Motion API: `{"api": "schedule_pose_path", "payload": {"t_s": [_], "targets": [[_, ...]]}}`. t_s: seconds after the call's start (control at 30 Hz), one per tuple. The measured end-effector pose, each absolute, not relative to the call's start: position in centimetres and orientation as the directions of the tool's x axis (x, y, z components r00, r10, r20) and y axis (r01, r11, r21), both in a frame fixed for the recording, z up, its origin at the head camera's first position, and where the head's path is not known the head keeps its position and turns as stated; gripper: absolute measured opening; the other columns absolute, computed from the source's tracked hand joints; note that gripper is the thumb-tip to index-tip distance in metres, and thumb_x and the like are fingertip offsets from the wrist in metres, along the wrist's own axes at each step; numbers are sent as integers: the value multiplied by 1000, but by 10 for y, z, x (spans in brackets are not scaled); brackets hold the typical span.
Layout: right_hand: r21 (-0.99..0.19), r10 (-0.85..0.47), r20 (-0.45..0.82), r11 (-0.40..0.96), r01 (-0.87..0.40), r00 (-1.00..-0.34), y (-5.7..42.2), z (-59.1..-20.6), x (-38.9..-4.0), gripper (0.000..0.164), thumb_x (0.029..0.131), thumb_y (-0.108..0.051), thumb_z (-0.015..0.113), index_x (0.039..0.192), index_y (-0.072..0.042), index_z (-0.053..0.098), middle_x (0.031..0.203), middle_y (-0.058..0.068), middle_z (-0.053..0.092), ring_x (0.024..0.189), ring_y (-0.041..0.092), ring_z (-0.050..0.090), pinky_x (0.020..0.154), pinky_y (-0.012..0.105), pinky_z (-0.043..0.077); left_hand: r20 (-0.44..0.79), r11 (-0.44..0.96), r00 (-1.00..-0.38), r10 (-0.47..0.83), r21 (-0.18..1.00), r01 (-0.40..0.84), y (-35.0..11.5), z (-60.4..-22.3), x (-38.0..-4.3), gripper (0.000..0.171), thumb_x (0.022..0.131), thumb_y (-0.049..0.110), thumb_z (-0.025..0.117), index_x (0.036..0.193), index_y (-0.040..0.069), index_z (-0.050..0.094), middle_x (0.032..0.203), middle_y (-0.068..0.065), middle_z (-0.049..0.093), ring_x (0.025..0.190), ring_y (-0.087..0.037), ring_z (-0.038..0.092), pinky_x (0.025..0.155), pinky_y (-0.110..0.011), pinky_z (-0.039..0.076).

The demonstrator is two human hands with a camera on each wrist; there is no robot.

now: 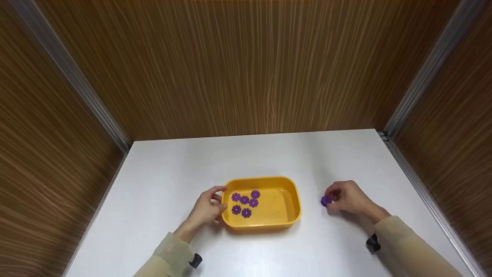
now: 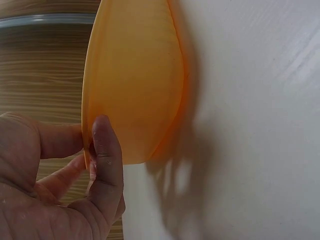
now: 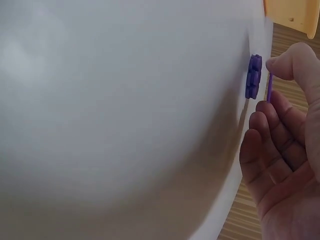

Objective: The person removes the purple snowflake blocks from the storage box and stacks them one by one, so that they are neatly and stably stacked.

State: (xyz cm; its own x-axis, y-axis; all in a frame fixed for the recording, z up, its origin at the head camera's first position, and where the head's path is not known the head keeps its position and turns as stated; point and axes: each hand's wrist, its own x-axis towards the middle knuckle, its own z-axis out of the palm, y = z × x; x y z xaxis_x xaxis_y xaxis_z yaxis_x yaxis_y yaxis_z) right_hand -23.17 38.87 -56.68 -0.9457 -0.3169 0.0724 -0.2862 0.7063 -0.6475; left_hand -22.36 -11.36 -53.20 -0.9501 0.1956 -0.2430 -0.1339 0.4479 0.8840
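Note:
A yellow plastic tray (image 1: 273,206) stands on the white table. Several purple flower-shaped discs (image 1: 246,212) lie flat in its left half. At the tray's left end my left hand (image 1: 205,207) holds the rim, the thumb and fingers on either side of the wall (image 2: 137,75). To the right of the tray, my right hand (image 1: 348,197) pinches one thin purple flower disc (image 3: 270,89) edge-on between thumb and fingertips. Close beneath that disc, a small stack of purple flower discs (image 3: 253,77) sits on the table.
Wood-patterned panels (image 1: 246,69) rise behind the white table (image 1: 161,173) and along both sides, with metal strips (image 1: 419,69) at the corners. Bare tabletop lies between the tray and the right hand. Each sleeve has a dark band piece (image 1: 373,243) near the wrist.

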Motion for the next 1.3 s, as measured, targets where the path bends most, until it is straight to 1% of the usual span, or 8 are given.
{"api": "schedule_pose_path", "payload": {"t_s": [0.23,0.5,0.77,1.03,1.17,1.3], "targets": [[-631,-317,71,720,-289,-946,387,-568,-232,28,73,-6,95,98,-11,83,86,0,74,78,12,63,66,18,53,-260,444,-948,185,882,-156,-113,-531,-223,57,101,1,72,155,18,63,122,-14,60,79,-20,69,71,-37,70],[-604,-324,83,736,-306,-943,388,-569,-233,28,71,-7,96,95,-13,83,85,-1,74,78,11,63,67,19,53,-272,445,-947,172,879,-171,-113,-531,-224,57,102,2,72,155,19,63,121,-13,59,79,-20,67,71,-34,70],[-606,-328,81,734,-308,-941,387,-569,-232,26,71,-8,94,93,-13,82,82,0,73,76,9,61,68,19,52,-235,405,-948,216,905,-133,-115,-533,-224,58,101,0,71,156,12,61,118,-13,58,76,-19,68,67,-36,70],[-598,-329,61,744,-298,-942,387,-568,-232,28,72,-10,95,97,-13,82,85,-2,74,78,10,62,68,18,53,-241,420,-947,213,897,-134,-116,-533,-225,57,101,1,71,156,13,61,119,-14,59,78,-19,68,68,-37,71],[-602,-319,33,750,-274,-947,386,-568,-232,32,73,-11,96,102,-13,83,88,-1,75,80,12,63,69,18,53,-241,425,-947,210,895,-134,-116,-534,-225,57,101,1,71,156,14,62,119,-14,59,78,-19,68,69,-37,71],[-602,-315,41,750,-276,-948,387,-566,-231,37,73,-14,96,107,-9,83,90,0,76,81,13,64,69,19,55,-237,427,-949,209,895,-130,-116,-534,-225,57,101,1,71,156,14,62,120,-14,59,78,-19,69,69,-38,71]]}}
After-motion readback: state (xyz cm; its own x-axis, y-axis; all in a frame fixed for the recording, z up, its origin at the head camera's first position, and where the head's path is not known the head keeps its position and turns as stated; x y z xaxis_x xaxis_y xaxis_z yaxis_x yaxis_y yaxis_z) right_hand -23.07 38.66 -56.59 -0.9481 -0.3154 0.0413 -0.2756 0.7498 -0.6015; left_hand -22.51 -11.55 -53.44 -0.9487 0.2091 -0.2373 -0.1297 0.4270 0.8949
